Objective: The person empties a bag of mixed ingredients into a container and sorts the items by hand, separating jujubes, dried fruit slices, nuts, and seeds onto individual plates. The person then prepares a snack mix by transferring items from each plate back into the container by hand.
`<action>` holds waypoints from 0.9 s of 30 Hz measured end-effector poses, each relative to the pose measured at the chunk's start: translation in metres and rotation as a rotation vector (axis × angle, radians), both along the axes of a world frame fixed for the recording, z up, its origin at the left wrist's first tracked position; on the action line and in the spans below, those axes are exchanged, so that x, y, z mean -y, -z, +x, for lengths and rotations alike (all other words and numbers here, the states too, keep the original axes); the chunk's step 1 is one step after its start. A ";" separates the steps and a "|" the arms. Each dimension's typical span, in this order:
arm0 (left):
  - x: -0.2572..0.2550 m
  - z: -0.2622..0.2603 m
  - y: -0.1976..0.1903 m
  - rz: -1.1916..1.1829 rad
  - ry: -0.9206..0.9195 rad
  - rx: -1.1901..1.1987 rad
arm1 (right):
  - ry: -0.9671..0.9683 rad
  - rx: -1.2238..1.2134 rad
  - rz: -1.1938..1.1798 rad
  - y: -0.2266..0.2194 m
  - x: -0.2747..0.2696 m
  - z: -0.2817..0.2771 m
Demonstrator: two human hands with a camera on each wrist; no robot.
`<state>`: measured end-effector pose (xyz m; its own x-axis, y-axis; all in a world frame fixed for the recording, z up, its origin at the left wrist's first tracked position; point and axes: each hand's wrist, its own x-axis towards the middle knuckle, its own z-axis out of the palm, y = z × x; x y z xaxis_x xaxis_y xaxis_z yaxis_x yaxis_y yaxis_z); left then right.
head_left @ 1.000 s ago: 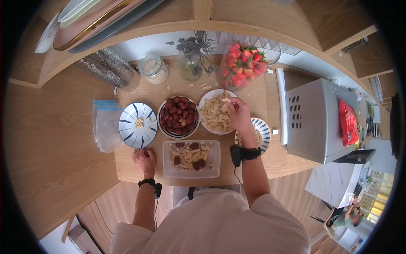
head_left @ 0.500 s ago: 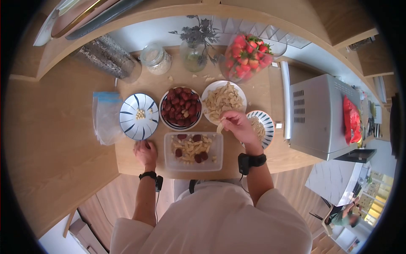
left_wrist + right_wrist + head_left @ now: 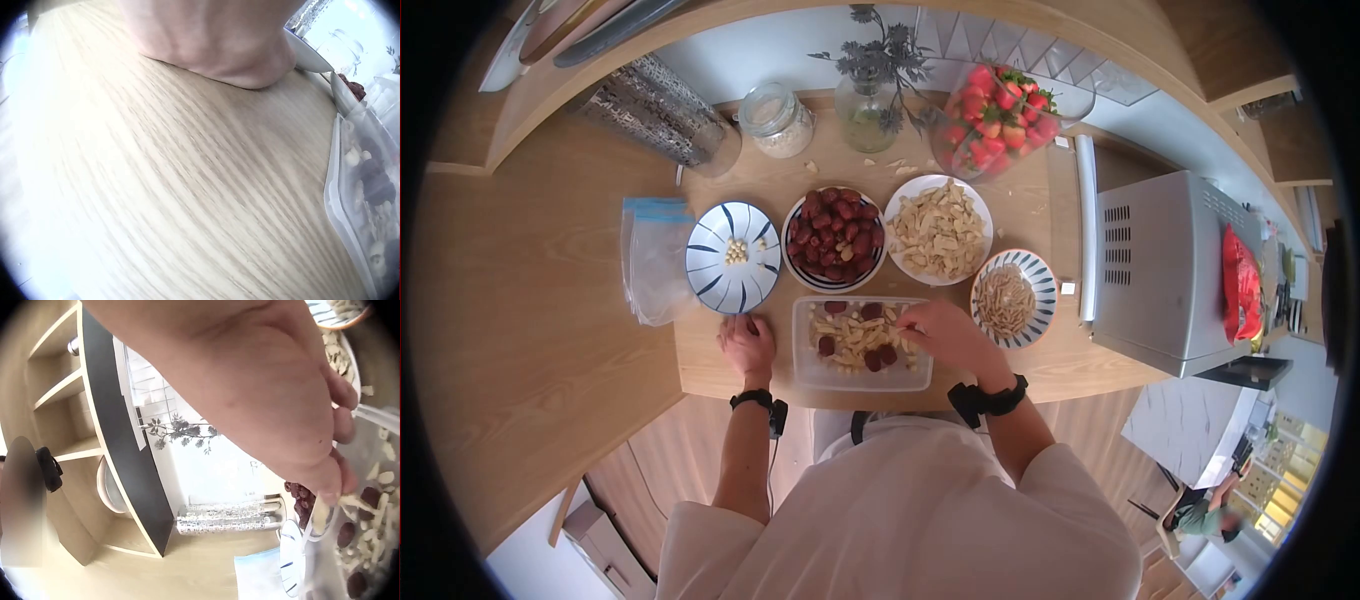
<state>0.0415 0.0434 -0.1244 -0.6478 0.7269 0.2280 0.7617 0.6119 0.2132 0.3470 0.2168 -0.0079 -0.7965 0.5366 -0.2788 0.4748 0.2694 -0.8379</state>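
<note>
My right hand (image 3: 950, 338) is over the right end of a clear plastic container (image 3: 808, 375). In the right wrist view its thumb and fingers pinch pale dried slices (image 3: 321, 514), which stick out below the fingertips. Inside the container lie similar pale slices (image 3: 855, 338), dark red date pieces (image 3: 827, 345) and small pale round bits. My left hand (image 3: 748, 348) rests on the wooden table with its fingers loosely curled, just below a blue-striped plate (image 3: 715, 280) of small round pale seeds (image 3: 736, 251). The left fingertips are hidden in the left wrist view.
Behind the container stand a bowl of red dates (image 3: 835, 235) and a white plate of pale slices (image 3: 940, 228). A striped bowl of thin pale sticks (image 3: 1006, 300) is at the right. Plastic bags (image 3: 655, 265), a glass jar (image 3: 776, 122), strawberries (image 3: 1000, 120) and a silver appliance (image 3: 1160, 270) surround them.
My right hand has moved from the white plate of pale slices down to the container, carrying slices from the plate. My left hand has stayed below the striped plate.
</note>
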 end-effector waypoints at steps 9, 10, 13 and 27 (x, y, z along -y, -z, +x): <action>-0.003 0.003 -0.004 0.043 0.009 -0.036 | 0.025 0.049 0.172 0.010 0.009 0.004; -0.003 0.003 -0.003 0.044 0.007 -0.036 | 0.035 0.082 0.178 0.009 0.008 0.004; -0.003 0.002 -0.002 0.035 0.003 -0.048 | 0.037 0.138 0.176 0.002 0.006 0.003; -0.002 0.001 -0.001 0.022 0.008 -0.043 | 0.075 0.105 0.243 -0.007 0.003 0.002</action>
<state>0.0425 0.0456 -0.1235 -0.6315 0.7264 0.2713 0.7751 0.6015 0.1934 0.3492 0.2138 -0.0004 -0.7258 0.6540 -0.2135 0.5815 0.4174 -0.6983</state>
